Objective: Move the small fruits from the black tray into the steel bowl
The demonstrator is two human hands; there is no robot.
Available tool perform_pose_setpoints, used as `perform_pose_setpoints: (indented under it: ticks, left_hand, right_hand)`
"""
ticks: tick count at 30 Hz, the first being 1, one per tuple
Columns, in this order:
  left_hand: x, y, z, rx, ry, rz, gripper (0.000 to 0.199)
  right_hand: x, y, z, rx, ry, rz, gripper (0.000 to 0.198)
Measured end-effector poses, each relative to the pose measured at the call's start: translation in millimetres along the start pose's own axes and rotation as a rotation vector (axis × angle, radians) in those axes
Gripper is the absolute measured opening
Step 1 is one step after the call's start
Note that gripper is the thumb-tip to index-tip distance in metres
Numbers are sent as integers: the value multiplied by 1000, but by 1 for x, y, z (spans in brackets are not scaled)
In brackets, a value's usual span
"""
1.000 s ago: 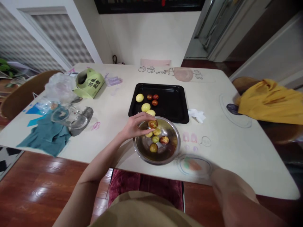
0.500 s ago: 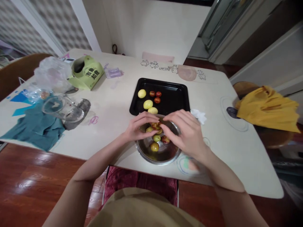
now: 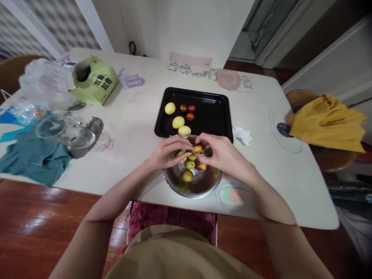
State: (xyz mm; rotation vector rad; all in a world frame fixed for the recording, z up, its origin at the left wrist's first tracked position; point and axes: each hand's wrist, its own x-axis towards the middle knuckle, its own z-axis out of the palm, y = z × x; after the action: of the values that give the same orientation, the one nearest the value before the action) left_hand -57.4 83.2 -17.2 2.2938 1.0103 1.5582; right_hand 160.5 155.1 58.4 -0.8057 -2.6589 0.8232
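A steel bowl [image 3: 203, 190] sits at the near edge of the table with several mottled fruits in it that look like jujubes, among them a green one [image 3: 190, 164], a brownish one [image 3: 187, 176] and a red-brown one [image 3: 201, 166]. Over its far side, a yellow-brown jujube [image 3: 198, 148] is pinched in the fingers of my right hand [image 3: 222, 153]. My left hand [image 3: 170, 152] curls in from the other side, its fingertips against the same jujube. Behind the bowl, a black tray [image 3: 207, 116] carries yellow oval fruits [image 3: 178, 122] and three small red fruits [image 3: 190, 116].
Crumpled white tissue [image 3: 242, 135] lies right of the tray. On the left are a teal cloth [image 3: 35, 159], a clear plastic pitcher [image 3: 66, 130] on its side, a green carton [image 3: 97, 81] and a plastic bag [image 3: 45, 83]. Yellow cloth [image 3: 328, 124] hangs over a chair at right.
The view has shifted slightly, so the table's contents appear a little further left and up. The jujube between my hands has been turned and now shows a yellower side.
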Motion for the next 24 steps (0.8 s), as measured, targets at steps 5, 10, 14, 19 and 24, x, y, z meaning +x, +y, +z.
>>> perform_pose_setpoints:
  ticks: [5, 10, 14, 19, 24]
  left_hand:
    - [1, 1, -4, -50, -80, -97, 13]
    - [2, 3, -4, -61, -86, -178, 14]
    - [2, 5, -4, -53, -89, -184, 13]
    - [1, 4, -4, -51, -96, -202, 14]
    - [1, 4, -4, -53, -91, -215, 15]
  right_hand:
    - [4, 12, 2, -246, -234, 48, 24]
    - [2, 12, 14, -329, -295, 23, 25]
    - [2, 12, 18, -345, -311, 16, 26]
    - [2, 14, 19, -301, -304, 17, 25]
    - [2, 13, 9, -289, -288, 36, 20]
